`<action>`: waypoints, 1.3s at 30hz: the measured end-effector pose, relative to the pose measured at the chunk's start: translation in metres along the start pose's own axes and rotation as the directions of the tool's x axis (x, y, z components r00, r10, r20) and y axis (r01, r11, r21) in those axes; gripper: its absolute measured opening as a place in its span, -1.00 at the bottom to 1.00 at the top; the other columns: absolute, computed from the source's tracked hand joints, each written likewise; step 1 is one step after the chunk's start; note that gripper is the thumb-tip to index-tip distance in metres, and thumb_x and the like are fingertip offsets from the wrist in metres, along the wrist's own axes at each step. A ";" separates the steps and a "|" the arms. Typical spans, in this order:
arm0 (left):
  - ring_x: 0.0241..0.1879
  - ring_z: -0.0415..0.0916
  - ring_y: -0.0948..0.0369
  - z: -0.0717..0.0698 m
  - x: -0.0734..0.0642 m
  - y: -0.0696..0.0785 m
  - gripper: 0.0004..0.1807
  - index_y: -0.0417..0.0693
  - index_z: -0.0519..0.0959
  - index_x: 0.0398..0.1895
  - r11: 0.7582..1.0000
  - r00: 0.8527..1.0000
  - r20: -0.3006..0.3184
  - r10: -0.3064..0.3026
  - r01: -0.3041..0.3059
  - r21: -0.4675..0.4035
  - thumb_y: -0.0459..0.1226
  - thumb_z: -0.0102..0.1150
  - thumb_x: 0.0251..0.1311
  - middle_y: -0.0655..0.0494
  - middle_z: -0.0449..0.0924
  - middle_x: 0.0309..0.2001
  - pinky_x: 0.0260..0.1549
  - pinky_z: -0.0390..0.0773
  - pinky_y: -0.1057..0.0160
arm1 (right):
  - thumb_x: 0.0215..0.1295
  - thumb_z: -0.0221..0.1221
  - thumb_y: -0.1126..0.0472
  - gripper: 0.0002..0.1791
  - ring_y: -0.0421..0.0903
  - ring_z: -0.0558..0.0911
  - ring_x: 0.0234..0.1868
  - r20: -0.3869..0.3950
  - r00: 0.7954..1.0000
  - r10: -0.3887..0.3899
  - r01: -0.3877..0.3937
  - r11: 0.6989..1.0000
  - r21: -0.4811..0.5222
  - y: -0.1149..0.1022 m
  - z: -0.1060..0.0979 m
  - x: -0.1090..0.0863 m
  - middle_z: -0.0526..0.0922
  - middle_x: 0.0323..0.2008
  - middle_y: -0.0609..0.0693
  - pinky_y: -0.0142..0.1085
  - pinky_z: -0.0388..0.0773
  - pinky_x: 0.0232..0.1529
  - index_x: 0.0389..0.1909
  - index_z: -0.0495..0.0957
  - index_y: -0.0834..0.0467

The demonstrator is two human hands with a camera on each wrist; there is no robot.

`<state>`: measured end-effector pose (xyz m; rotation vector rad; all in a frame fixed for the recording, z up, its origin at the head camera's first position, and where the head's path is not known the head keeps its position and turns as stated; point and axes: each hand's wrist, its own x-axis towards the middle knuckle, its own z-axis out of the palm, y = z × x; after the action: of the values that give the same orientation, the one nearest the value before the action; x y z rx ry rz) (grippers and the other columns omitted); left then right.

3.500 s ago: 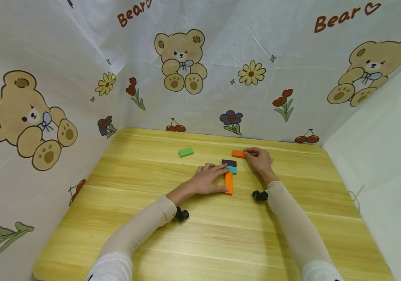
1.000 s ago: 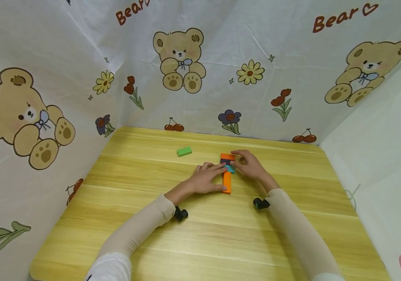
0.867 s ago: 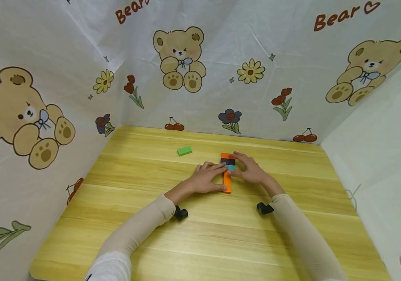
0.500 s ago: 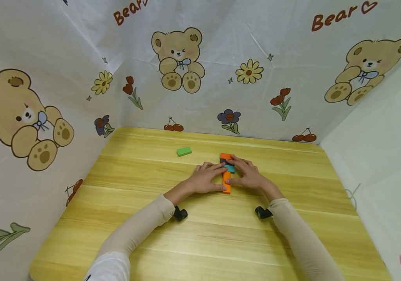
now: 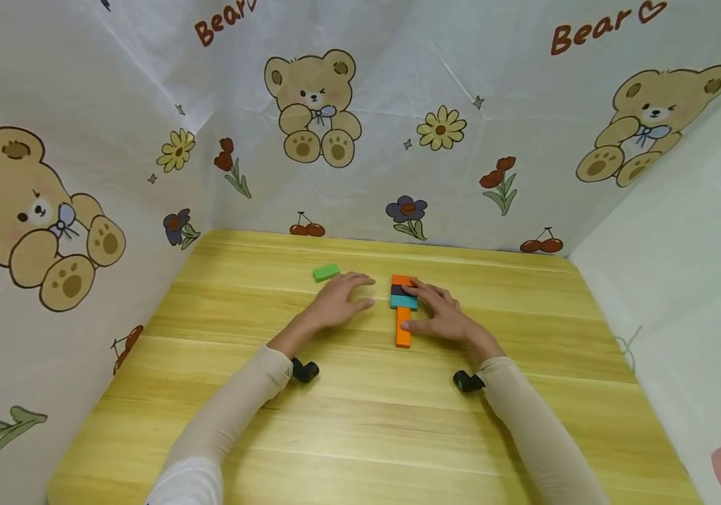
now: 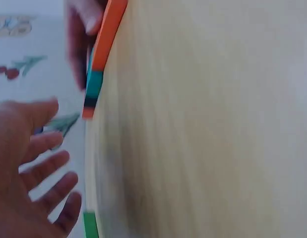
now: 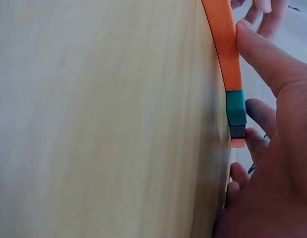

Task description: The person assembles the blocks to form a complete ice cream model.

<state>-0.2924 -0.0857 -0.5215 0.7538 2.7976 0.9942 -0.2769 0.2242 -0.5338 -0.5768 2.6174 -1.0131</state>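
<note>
Several coloured wooden blocks form a T-like row on the table. An orange-red block (image 5: pixel 400 279) lies farthest back, then a dark block (image 5: pixel 396 290), a teal block (image 5: pixel 403 302) and, lengthwise in front, an orange block (image 5: pixel 402 338). My right hand (image 5: pixel 447 317) rests on them from the right, thumb on the lengthwise orange block (image 7: pixel 225 44) and fingertips over the dark and orange-red ones. To the left, my left hand (image 5: pixel 335 301) hovers with fingers spread and nothing in them. Just beyond it lies a green block (image 5: pixel 325 272), its near corner close to the fingers.
The wooden table (image 5: pixel 360 421) reaches back to a white curtain (image 5: pixel 386 105) printed with bears and flowers, which also hangs at the left. Small black camera mounts (image 5: pixel 305 370) sit under both wrists.
The right hand brought the orange-red block against the dark one, then slid its thumb down to the lengthwise orange block. My left hand has lifted off the row and moved left towards the green block.
</note>
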 end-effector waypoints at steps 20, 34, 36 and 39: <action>0.15 0.60 -0.12 -0.042 -0.014 -0.074 -0.63 -0.08 0.66 0.31 0.959 0.933 -0.226 -0.280 0.260 -0.112 -0.22 0.26 0.53 -0.13 0.63 0.15 0.19 0.55 -0.15 | 0.33 0.44 -0.24 0.00 0.25 -0.16 0.75 -0.013 1.000 -0.020 0.020 1.000 0.014 0.001 0.001 -0.001 -0.13 0.80 -0.15 0.39 -0.23 0.54 0.71 0.19 -0.26; 0.14 0.62 -0.15 -0.043 -0.005 -0.080 -0.63 -0.11 0.67 0.33 0.963 0.934 -0.250 -0.257 0.224 -0.151 -0.26 0.26 0.54 -0.18 0.65 0.18 0.20 0.55 -0.18 | 0.33 0.44 -0.24 -0.01 0.26 -0.16 0.75 -0.015 1.000 -0.017 0.017 0.999 0.030 0.002 0.001 -0.001 -0.13 0.81 -0.12 0.40 -0.24 0.54 0.71 0.19 -0.28; 0.17 0.63 -0.16 -0.043 -0.001 -0.083 -0.63 -0.08 0.67 0.34 0.960 0.930 -0.260 -0.261 0.222 -0.170 -0.26 0.25 0.54 -0.18 0.66 0.19 0.25 0.52 -0.21 | 0.32 0.45 -0.23 -0.01 0.26 -0.16 0.75 -0.015 1.000 -0.017 0.017 0.999 0.037 0.002 0.001 -0.001 -0.12 0.81 -0.11 0.40 -0.25 0.55 0.70 0.20 -0.28; 0.19 0.62 -0.18 -0.044 0.002 -0.088 -0.62 -0.05 0.67 0.36 0.954 0.920 -0.278 -0.276 0.226 -0.198 -0.27 0.24 0.55 -0.19 0.66 0.21 0.34 0.43 -0.26 | 0.30 0.46 -0.24 0.00 0.26 -0.16 0.75 -0.015 1.000 -0.012 0.013 0.999 0.042 0.001 0.001 -0.002 -0.12 0.80 -0.13 0.40 -0.24 0.54 0.70 0.21 -0.29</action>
<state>-0.3417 -0.1682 -0.5404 0.2256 2.9095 1.3645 -0.2754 0.2250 -0.5347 -0.5785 2.6014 -1.0776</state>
